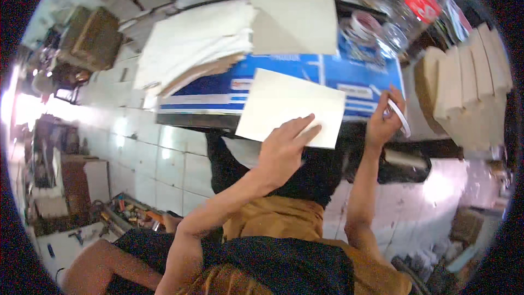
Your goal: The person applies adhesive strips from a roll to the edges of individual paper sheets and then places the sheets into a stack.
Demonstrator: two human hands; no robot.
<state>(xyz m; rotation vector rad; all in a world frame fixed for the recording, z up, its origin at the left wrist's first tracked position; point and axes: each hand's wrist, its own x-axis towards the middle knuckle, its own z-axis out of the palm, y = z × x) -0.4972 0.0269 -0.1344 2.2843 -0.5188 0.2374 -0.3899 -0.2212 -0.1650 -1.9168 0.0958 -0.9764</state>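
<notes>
A cream rectangular sheet lies tilted over the near edge of a blue printed board. On its lower part rests my left hand, open, with the fingers stretched flat. To the right, near the board's corner, my right hand is closed on a thin white ring, which looks like a narrow roll of tape; its far side is partly behind the fingers. Behind the sheet, a stack of white sheets and another cream sheet lie on the board.
At the back right stand a tape roll and clear plastic bottles with red labels. Folded cream pieces are stacked at the far right. Someone's bent leg and scattered tools are at lower left, by the tiled floor.
</notes>
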